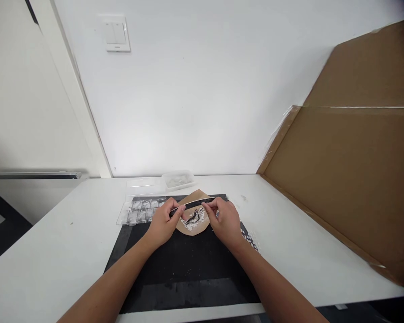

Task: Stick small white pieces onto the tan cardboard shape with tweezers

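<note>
Both hands pinch one thin dark strip (pixel 192 204) — left hand (pixel 164 223) at its 9 o'clock end, right hand (pixel 224 221) at 3 — fingers narrow, holding it level over the brown paper (pixel 195 199), probably so the white bits stay put on the black mat (pixel 185 264).

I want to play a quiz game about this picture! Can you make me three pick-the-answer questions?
1. Where is the brown paper piece?
A. on the black mat
B. on the cardboard
C. on the floor

2. What colour is the table?
A. red
B. white
C. green

3. What are the two hands doing?
A. resting flat
B. both pinching a thin dark stick
C. waving

Answers: 1 A, the black mat lies under it. 2 B, its bare top is white. 3 B, the left hand and right hand each grip an end of the stick.
</note>
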The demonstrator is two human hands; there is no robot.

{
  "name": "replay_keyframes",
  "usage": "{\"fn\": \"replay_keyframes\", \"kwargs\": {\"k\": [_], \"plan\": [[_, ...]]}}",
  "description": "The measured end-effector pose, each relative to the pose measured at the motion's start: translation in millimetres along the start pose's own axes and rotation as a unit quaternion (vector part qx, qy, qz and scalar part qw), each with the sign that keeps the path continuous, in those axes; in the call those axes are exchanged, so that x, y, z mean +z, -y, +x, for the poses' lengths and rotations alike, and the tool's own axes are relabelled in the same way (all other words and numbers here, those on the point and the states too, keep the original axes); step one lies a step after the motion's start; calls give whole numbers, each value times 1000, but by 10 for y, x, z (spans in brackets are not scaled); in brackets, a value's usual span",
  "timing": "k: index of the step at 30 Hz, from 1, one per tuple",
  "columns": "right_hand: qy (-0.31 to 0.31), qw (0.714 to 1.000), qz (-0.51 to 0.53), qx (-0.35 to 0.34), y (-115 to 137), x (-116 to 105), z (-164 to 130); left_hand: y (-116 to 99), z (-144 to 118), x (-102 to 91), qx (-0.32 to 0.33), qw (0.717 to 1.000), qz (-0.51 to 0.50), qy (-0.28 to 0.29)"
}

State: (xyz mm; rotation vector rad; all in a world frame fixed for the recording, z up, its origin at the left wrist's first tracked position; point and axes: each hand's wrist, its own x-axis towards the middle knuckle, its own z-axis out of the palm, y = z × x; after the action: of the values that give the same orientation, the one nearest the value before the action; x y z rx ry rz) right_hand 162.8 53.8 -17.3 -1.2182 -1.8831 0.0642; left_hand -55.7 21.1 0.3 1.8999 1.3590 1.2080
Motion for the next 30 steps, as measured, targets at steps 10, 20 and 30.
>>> {"fn": "replay_keyframes", "kwargs": {"k": [10, 20, 30], "plan": [[-35, 996, 50, 71, -18, -27, 13, 75, -8, 5, 97, 982, 163, 23], [-73, 953, 193, 221, -78, -3, 34, 3, 94, -245, -104, 950, -241, -169], [-162, 790, 485, 337, -132, -49, 119, 118, -90, -543, -68, 761, -586, -269]]}}
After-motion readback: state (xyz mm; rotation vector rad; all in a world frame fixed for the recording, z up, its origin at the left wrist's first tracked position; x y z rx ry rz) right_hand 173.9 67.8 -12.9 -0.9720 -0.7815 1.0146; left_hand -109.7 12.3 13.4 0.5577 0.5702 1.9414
